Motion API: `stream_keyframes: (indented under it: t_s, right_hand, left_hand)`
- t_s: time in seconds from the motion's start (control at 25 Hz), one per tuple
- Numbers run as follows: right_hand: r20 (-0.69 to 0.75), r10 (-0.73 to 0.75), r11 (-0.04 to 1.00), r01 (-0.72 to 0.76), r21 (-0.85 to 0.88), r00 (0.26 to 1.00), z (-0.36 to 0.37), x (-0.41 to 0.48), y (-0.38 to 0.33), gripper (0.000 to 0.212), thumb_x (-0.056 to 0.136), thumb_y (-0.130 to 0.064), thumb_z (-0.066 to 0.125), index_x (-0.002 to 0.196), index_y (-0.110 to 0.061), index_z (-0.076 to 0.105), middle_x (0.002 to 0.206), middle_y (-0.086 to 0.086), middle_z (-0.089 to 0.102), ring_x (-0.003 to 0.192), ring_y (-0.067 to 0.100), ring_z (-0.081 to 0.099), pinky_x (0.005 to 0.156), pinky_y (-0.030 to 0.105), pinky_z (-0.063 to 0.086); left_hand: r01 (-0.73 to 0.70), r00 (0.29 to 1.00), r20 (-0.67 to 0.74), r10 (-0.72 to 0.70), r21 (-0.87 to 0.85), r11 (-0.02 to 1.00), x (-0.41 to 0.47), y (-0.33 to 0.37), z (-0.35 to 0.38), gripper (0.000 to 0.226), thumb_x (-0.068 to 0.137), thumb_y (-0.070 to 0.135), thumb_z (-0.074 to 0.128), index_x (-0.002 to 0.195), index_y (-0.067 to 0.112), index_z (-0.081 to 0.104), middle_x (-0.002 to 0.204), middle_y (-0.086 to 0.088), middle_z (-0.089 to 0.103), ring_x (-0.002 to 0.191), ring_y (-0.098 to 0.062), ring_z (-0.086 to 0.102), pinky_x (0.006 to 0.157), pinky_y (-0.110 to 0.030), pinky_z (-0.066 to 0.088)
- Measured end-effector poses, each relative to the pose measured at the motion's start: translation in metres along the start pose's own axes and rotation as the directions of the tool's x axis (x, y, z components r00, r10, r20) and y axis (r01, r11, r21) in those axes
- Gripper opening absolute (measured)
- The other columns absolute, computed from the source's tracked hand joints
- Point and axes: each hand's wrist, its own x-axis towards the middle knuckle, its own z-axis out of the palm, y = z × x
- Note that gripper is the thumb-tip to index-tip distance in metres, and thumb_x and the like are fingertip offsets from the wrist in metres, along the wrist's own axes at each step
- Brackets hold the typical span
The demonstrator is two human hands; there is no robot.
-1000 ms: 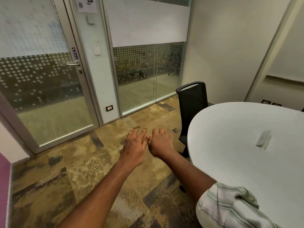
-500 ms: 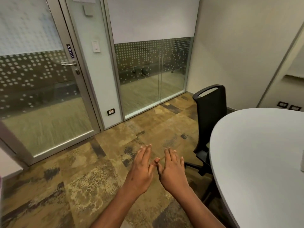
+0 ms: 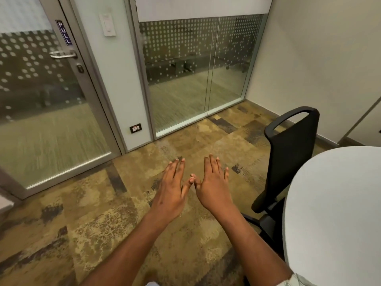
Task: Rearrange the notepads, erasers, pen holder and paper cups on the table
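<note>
My left hand (image 3: 172, 187) and my right hand (image 3: 213, 185) are stretched out in front of me over the carpet, palms down, fingers straight, thumb tips touching. Neither holds anything. The white round table (image 3: 334, 213) shows only its left part at the right edge of the view. No notepad, eraser, pen holder or paper cup is in view.
A black office chair (image 3: 288, 162) stands pushed against the table's left side. Ahead are a glass door (image 3: 49, 104) with a PULL sign and handle, and frosted glass panels (image 3: 195, 65). A patterned carpet floor (image 3: 92, 223) lies below my arms.
The view has swung left, so less of the table shows and the small white object on it is out of frame. Both hands have spread flat, fingers straightened, thumbs still touching.
</note>
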Motion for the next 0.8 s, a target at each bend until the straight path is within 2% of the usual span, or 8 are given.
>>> stream_keyframes:
  t_s: [0.16, 0.36, 0.56, 0.64, 0.8]
  right_hand:
    - [0.019, 0.050, 0.999, -0.050, 0.004, 0.999, 0.029, 0.084, 0.019, 0.069, 0.098, -0.048, 0.032, 0.153, -0.015, 0.006, 0.161, 0.002, -0.004, 0.148, 0.020, -0.009, 0.119, 0.047, -0.005]
    - [0.101, 0.195, 0.981, -0.192, -0.039, 0.976, 0.066, 0.193, 0.042, 0.068, 0.099, -0.045, 0.033, 0.153, -0.014, 0.004, 0.161, 0.003, -0.005, 0.148, 0.021, -0.010, 0.119, 0.050, -0.004]
    - [0.020, 0.344, 0.939, -0.343, -0.036, 0.939, 0.068, 0.344, 0.060, 0.068, 0.099, -0.047, 0.032, 0.152, -0.016, 0.006, 0.161, 0.002, -0.004, 0.148, 0.021, -0.007, 0.119, 0.050, -0.001]
    - [-0.011, 0.345, 0.937, -0.345, -0.055, 0.939, 0.060, 0.374, 0.070, 0.068, 0.098, -0.049, 0.031, 0.152, -0.015, 0.006, 0.161, 0.002, -0.004, 0.148, 0.021, -0.008, 0.119, 0.050, -0.002]
    - [-0.049, 0.472, 0.880, -0.474, -0.018, 0.880, 0.061, 0.472, 0.126, 0.070, 0.098, -0.051, 0.032, 0.152, -0.015, 0.006, 0.161, 0.003, -0.004, 0.148, 0.021, -0.009, 0.119, 0.050, -0.003]
  left_hand:
    - [-0.038, 0.999, 0.025, 0.039, -0.036, 0.999, 0.096, -0.036, 0.032, 0.061, 0.096, 0.048, 0.033, 0.150, 0.026, 0.014, 0.157, 0.000, 0.019, 0.146, -0.014, 0.011, 0.118, -0.032, 0.014]
    - [-0.081, 0.988, 0.130, 0.086, -0.046, 0.996, 0.222, -0.078, 0.072, 0.067, 0.093, 0.055, 0.025, 0.150, 0.019, 0.018, 0.155, -0.006, 0.023, 0.145, -0.020, 0.017, 0.119, -0.038, 0.020]
    - [-0.205, 0.946, 0.242, 0.215, -0.066, 0.977, 0.396, -0.101, 0.099, 0.069, 0.092, 0.057, 0.022, 0.149, 0.018, 0.020, 0.155, -0.006, 0.025, 0.145, -0.022, 0.016, 0.117, -0.034, 0.017]
    - [-0.235, 0.947, 0.208, 0.243, -0.066, 0.970, 0.433, -0.096, 0.104, 0.066, 0.094, 0.054, 0.025, 0.149, 0.017, 0.021, 0.155, -0.007, 0.025, 0.145, -0.022, 0.016, 0.118, -0.036, 0.019]
    - [-0.258, 0.916, 0.290, 0.277, -0.103, 0.961, 0.529, -0.095, 0.152, 0.066, 0.093, 0.056, 0.024, 0.150, 0.022, 0.016, 0.156, -0.004, 0.021, 0.146, -0.019, 0.012, 0.116, -0.034, 0.017]
